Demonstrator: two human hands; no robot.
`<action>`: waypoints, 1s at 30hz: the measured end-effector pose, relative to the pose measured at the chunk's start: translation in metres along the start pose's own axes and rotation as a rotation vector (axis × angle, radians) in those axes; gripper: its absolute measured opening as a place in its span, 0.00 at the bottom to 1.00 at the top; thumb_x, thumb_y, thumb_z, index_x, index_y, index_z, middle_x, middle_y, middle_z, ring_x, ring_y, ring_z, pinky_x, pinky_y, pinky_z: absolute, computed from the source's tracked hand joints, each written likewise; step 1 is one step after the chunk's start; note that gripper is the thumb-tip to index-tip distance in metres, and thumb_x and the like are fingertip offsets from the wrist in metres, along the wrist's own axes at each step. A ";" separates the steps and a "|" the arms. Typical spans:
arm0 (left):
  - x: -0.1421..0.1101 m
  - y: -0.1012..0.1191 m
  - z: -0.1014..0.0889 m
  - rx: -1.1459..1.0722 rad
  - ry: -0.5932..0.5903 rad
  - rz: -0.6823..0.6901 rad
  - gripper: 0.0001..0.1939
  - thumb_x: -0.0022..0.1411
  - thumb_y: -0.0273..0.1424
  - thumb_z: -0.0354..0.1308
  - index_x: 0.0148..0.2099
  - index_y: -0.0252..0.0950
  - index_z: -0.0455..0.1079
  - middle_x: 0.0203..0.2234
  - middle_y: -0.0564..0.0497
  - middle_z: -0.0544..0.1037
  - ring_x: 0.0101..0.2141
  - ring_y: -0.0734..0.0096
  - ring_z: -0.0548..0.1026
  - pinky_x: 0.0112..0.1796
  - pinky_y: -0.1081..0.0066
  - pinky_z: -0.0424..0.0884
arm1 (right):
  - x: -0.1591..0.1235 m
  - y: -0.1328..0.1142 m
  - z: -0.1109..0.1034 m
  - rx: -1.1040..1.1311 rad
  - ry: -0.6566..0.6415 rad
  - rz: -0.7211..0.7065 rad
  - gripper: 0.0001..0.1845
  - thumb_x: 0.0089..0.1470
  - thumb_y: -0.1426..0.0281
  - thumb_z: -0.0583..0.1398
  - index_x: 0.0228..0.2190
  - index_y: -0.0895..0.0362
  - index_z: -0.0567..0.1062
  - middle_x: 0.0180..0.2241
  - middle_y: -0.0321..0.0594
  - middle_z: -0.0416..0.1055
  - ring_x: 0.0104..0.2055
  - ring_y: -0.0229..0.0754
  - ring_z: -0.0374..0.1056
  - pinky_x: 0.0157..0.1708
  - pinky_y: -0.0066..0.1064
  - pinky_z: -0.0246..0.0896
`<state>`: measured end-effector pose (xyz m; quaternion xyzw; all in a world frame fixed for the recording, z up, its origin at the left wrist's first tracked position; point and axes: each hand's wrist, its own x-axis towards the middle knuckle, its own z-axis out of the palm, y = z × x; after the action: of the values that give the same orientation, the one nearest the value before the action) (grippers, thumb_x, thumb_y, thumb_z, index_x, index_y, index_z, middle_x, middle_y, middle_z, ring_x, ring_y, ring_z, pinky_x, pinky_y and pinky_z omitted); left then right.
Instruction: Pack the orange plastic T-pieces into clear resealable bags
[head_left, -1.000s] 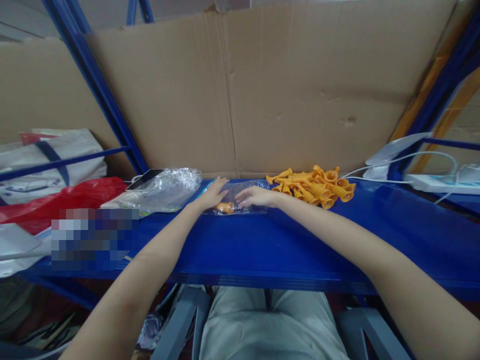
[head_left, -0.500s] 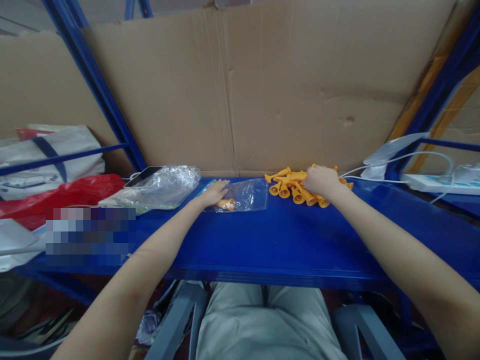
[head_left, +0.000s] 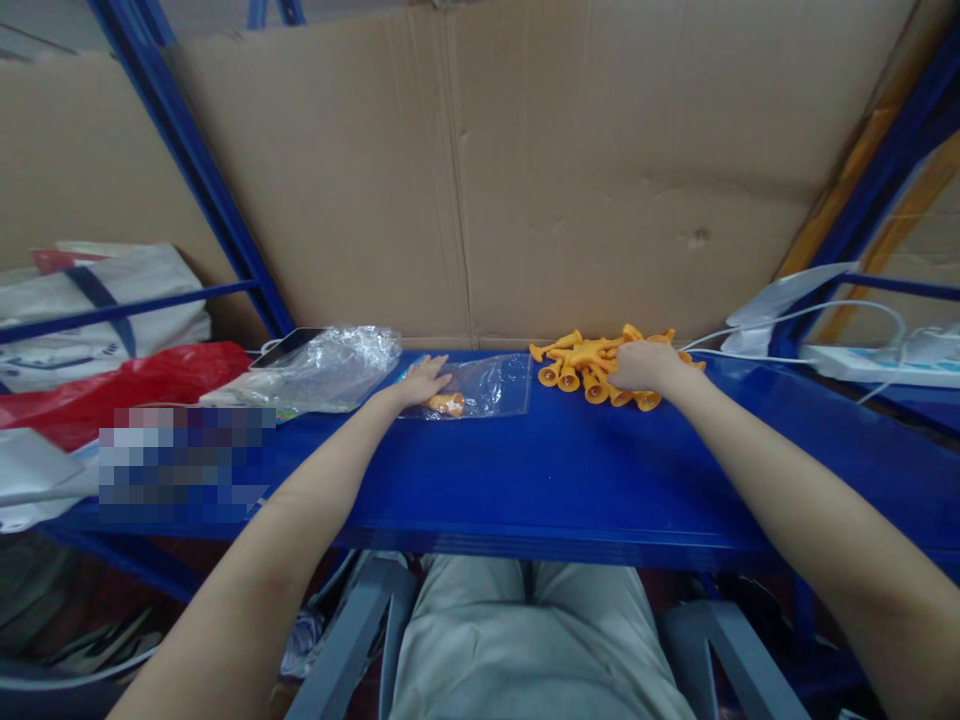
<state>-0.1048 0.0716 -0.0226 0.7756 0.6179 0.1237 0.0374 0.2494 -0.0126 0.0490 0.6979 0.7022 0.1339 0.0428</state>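
My left hand lies with its fingers spread on a clear plastic bag. One orange horn-shaped plastic piece is inside the bag, partly covered by this hand. To the right, several similar orange horn-shaped pieces form a loose pile, many with their wide hollow ends facing me. Over the right part of that pile, my right hand reaches down with curled fingers, closed around one of the pieces; the fingertips and most of that piece are hidden.
Crumpled clear bags lie left of my left hand, beside a dark flat device. Farther left are a red plastic bag and a white cloth bag. Cardboard walls the blue table's back. White cables and a power strip sit right.
My right hand has sunk lower into the pile, and some orange pieces around it have shifted. My left hand stays on the bag. The view has tilted slightly.
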 end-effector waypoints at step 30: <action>-0.009 0.002 -0.001 -0.245 0.022 0.064 0.31 0.66 0.46 0.34 0.66 0.39 0.54 0.64 0.48 0.54 0.64 0.63 0.50 0.59 0.61 0.52 | 0.037 -0.139 0.026 0.921 0.087 -0.591 0.16 0.50 0.69 0.62 0.42 0.57 0.79 0.44 0.44 0.76 0.46 0.47 0.70 0.43 0.32 0.61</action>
<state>-0.1055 0.0620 -0.0222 0.7832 0.5734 0.2079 0.1208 0.1205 0.0287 -0.0059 0.4113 0.8555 -0.1764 -0.2604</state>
